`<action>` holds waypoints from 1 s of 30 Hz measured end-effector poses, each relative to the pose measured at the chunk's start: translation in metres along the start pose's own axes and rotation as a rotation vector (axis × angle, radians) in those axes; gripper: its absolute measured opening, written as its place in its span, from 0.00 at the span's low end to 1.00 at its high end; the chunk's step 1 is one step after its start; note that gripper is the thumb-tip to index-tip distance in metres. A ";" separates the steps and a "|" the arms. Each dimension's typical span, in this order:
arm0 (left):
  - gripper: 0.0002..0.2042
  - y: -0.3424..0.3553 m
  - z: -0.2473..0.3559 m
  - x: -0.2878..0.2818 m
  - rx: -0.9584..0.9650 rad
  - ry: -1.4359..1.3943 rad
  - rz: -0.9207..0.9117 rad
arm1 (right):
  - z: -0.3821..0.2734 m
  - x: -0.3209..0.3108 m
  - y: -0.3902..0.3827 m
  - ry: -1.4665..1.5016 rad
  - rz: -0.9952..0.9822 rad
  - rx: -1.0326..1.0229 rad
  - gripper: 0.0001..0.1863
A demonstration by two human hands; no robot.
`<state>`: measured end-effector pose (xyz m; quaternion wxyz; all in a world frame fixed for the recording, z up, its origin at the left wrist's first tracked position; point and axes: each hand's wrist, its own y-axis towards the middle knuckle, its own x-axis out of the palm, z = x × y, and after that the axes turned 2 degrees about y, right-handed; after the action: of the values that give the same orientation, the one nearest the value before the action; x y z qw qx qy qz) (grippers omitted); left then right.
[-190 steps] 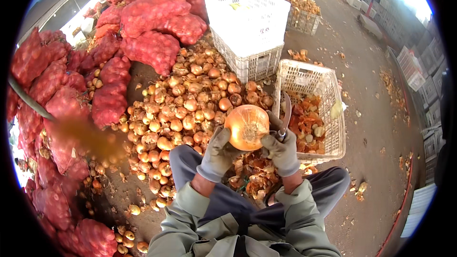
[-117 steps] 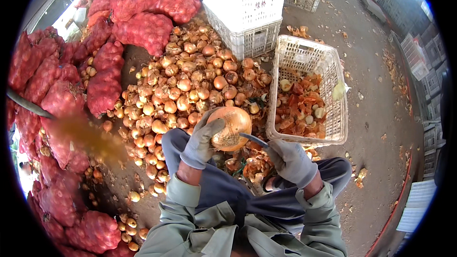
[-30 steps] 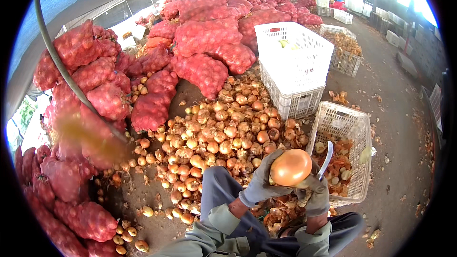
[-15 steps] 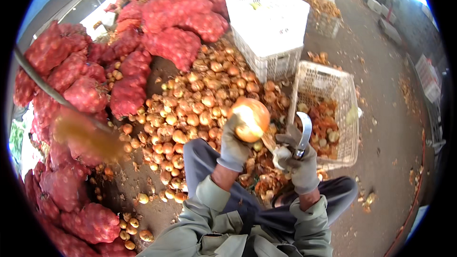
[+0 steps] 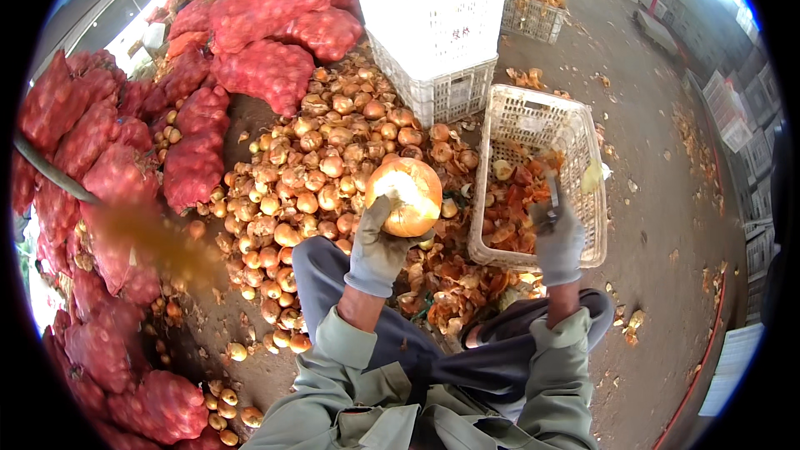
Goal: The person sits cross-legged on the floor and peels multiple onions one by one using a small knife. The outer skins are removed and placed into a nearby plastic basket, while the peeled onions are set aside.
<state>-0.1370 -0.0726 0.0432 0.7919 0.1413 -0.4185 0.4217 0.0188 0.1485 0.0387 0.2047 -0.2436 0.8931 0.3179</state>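
My gloved left hand point(image 5: 379, 246) is closed round a large onion point(image 5: 404, 197). The onion is orange-brown, with a pale bright patch on its upper side. To the right, my gloved right hand point(image 5: 559, 242) grips a knife point(image 5: 552, 189) over the near right side of an open plastic crate point(image 5: 596, 200). The blade points away from me and looks narrow from this angle; the glove hides the handle. Orange onion skins point(image 5: 510, 229) and a few pale pieces lie in the crate. A broad heap of unpeeled onions point(image 5: 304, 179) spreads left of and beyond my left hand.
Red mesh sacks point(image 5: 196, 146) of onions are piled along the left and far side. Stacked white crates point(image 5: 433, 58) stand beyond the heap, with a crate of skins point(image 5: 533, 21) behind. Loose skins point(image 5: 450, 283) lie between my legs. A blurred brown shape point(image 5: 158, 242) hangs at left.
My right hand with the knife has moved right, away from the onion and over the crate. My left hand still holds the onion, its pale patch now turned more upward. The view has shifted slightly.
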 end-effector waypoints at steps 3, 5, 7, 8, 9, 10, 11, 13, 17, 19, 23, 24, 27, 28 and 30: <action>0.21 -0.006 -0.003 0.012 -0.024 -0.010 -0.018 | -0.058 0.005 -0.023 0.282 -0.127 -0.062 0.21; 0.20 -0.010 -0.005 0.011 -0.052 -0.014 -0.033 | -0.066 0.014 -0.034 0.209 -0.100 -0.314 0.20; 0.21 -0.015 -0.007 0.011 -0.057 -0.034 -0.035 | -0.079 0.011 -0.042 0.130 -0.216 -0.293 0.21; 0.23 -0.017 -0.008 0.012 -0.065 -0.049 -0.036 | -0.083 0.009 -0.043 0.100 -0.248 -0.299 0.21; 0.24 -0.018 -0.008 0.013 -0.074 -0.064 -0.036 | -0.085 0.009 -0.043 0.071 -0.281 -0.306 0.20; 0.23 -0.020 -0.009 0.014 -0.056 -0.067 -0.049 | -0.085 0.010 -0.044 0.059 -0.275 -0.300 0.21; 0.23 -0.021 -0.010 0.016 -0.051 -0.043 -0.044 | -0.084 0.012 -0.046 0.048 -0.271 -0.294 0.21; 0.22 -0.022 -0.012 0.019 -0.038 0.003 -0.031 | -0.083 0.012 -0.049 0.012 -0.265 -0.279 0.22; 0.23 -0.020 -0.021 0.011 -0.023 0.011 0.021 | -0.090 0.016 -0.054 -0.123 -0.196 -0.254 0.19; 0.24 -0.021 -0.022 0.025 0.035 0.093 0.065 | -0.092 0.021 -0.056 -0.193 -0.157 -0.222 0.18; 0.26 -0.021 -0.028 0.022 0.103 0.174 0.122 | -0.078 0.040 -0.059 0.066 -0.131 -0.011 0.18; 0.26 -0.023 -0.030 0.021 0.089 0.155 0.096 | -0.076 0.043 -0.060 0.211 -0.127 0.070 0.18; 0.26 -0.026 -0.033 0.015 0.004 0.057 0.046 | -0.068 0.031 -0.047 0.940 -0.418 0.730 0.22; 0.26 -0.026 -0.032 0.011 -0.050 -0.002 0.047 | -0.074 0.021 -0.042 1.024 -0.424 0.797 0.25; 0.24 -0.025 -0.025 0.012 -0.123 -0.053 -0.025 | -0.067 0.013 -0.041 0.939 -0.404 0.627 0.26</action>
<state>-0.1004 -0.0671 0.0405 0.7928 0.1086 -0.4628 0.3814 0.0172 0.0720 0.0607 -0.0933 -0.4509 0.8753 -0.1476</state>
